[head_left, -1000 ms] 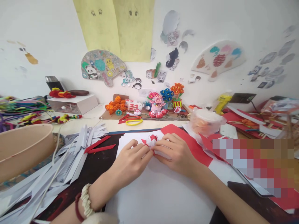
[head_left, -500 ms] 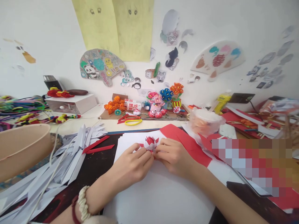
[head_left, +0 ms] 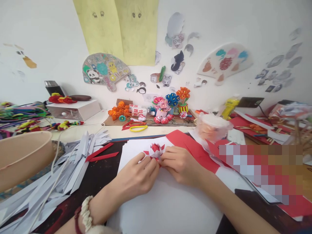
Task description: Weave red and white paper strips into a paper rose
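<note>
Between my hands is a small folded paper flower [head_left: 155, 149] in red and white, with pointed tips sticking out at its sides. My left hand [head_left: 140, 171] pinches its near lower edge, fingers curled. From the other side my right hand [head_left: 179, 162] closes on the same edge, its fingertips almost meeting those of the left. The fingers hide the flower's underside. Beneath lies a stack of white paper [head_left: 168, 201], and a red paper sheet [head_left: 188, 148] spreads behind my right hand.
White paper strips [head_left: 73, 165] pile up on the left, with two red strips [head_left: 103, 156] beside them. A beige basin [head_left: 26, 159] stands at far left. Yellow-handled scissors [head_left: 138, 128], craft flowers [head_left: 162, 104] and a plastic cup [head_left: 213, 125] sit farther back.
The paper flower has tipped slightly, and more of its left and right red tips shows. Both hands keep their pinch at nearly the same spot; the view has shifted a little.
</note>
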`<move>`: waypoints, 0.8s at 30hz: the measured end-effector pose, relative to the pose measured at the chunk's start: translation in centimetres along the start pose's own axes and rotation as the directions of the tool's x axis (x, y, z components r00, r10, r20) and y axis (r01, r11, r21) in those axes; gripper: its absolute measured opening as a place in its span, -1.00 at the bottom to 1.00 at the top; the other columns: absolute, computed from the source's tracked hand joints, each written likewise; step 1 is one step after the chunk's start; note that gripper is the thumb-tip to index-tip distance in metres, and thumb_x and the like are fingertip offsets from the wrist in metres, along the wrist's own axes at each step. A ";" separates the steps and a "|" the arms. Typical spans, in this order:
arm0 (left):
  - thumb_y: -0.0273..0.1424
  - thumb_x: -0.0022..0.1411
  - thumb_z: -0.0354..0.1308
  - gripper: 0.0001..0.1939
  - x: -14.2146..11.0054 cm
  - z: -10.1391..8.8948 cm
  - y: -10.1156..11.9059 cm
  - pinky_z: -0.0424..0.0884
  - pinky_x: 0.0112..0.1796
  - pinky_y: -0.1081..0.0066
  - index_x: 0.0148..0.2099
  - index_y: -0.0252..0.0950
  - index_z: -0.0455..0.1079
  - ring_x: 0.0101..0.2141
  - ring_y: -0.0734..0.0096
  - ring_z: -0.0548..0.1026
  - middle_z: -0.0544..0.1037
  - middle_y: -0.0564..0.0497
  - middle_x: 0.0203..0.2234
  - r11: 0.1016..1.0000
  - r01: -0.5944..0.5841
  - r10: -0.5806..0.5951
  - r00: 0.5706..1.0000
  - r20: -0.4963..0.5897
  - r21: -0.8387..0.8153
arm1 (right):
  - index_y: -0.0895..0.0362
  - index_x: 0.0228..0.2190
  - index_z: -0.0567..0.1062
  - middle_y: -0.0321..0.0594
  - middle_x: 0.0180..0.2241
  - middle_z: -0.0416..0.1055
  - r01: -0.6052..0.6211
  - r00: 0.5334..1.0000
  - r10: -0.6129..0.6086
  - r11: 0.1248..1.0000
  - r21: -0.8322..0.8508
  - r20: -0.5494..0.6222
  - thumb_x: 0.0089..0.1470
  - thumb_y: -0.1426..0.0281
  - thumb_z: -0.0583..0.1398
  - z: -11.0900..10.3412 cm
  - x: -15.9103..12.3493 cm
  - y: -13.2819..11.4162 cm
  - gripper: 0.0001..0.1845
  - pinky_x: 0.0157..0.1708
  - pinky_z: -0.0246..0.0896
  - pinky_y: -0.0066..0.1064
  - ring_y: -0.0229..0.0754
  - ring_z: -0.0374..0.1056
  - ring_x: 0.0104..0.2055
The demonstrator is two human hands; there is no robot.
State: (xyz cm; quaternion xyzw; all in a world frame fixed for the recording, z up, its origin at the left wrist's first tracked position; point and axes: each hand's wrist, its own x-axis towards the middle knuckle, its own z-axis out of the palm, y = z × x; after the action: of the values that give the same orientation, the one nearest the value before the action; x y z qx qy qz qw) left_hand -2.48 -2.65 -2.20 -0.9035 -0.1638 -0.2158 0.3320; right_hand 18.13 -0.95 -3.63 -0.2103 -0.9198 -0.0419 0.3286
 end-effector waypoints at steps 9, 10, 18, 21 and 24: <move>-0.63 0.39 -0.17 -0.63 0.0 0.4 0.0 0.16 -0.39 0.31 -0.37 -0.36 0.38 -0.48 0.38 0.28 0.41 0.01 -0.53 0.992 0.078 -0.074 0.996 0.046 -0.095 | 0.20 -0.52 0.45 -0.18 -0.55 0.36 -0.007 0.999 0.007 1.000 -0.002 -0.037 0.19 0.62 0.01 0.0 0.2 -0.1 -0.67 -0.51 0.03 -0.38 -0.20 0.14 -0.47; -0.62 0.40 -0.16 -0.64 0.0 0.5 0.0 0.14 -0.39 0.31 -0.37 -0.35 0.38 -0.47 0.38 0.28 0.40 0.01 -0.53 0.986 0.125 -0.119 0.991 0.062 -0.110 | 0.20 -0.51 0.45 -0.18 -0.54 0.38 -0.031 0.998 0.031 0.999 0.015 -0.050 0.20 0.61 0.01 0.0 0.2 -0.1 -0.68 -0.51 0.04 -0.37 -0.20 0.15 -0.47; -0.61 0.42 -0.19 -0.65 0.0 0.5 -0.3 0.11 -0.39 0.31 -0.29 -0.32 0.38 -0.44 0.37 0.29 0.43 0.02 -0.48 0.962 0.233 -0.215 0.968 0.126 -0.143 | 0.15 -0.41 0.49 -0.19 -0.44 0.49 -0.196 0.970 0.208 0.975 0.100 -0.126 0.22 0.50 0.14 0.4 -0.2 0.4 -0.82 -0.40 0.15 -0.36 -0.17 0.29 -0.39; -0.60 0.42 -0.18 -0.68 0.1 0.7 -0.3 0.12 -0.37 0.30 -0.26 -0.32 0.37 -0.42 0.35 0.29 0.45 0.01 -0.45 0.934 0.301 -0.273 0.948 0.162 -0.190 | 0.14 -0.41 0.47 -0.21 -0.41 0.49 -0.228 0.963 0.235 0.971 0.064 -0.133 0.21 0.50 0.15 0.3 -0.2 0.3 -0.85 -0.39 0.12 -0.36 -0.17 0.28 -0.38; -0.57 0.40 -0.10 -0.75 0.4 0.9 -0.3 0.12 -0.36 0.30 -0.26 -0.30 0.36 -0.39 0.32 0.28 0.46 0.01 -0.42 0.876 0.407 -0.363 0.910 0.200 -0.260 | 0.14 -0.41 0.43 -0.26 -0.43 0.46 -0.270 0.951 0.278 0.960 0.072 -0.137 0.20 0.54 0.14 0.3 0.0 0.1 -0.85 -0.42 0.08 -0.39 -0.20 0.25 -0.41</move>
State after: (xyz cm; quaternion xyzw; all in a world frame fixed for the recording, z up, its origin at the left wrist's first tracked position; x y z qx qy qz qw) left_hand -2.04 -1.83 -2.48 -0.9052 -0.3301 -0.2336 0.1309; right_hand 17.98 -0.83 -3.92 -0.3234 -0.8561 0.0132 0.4029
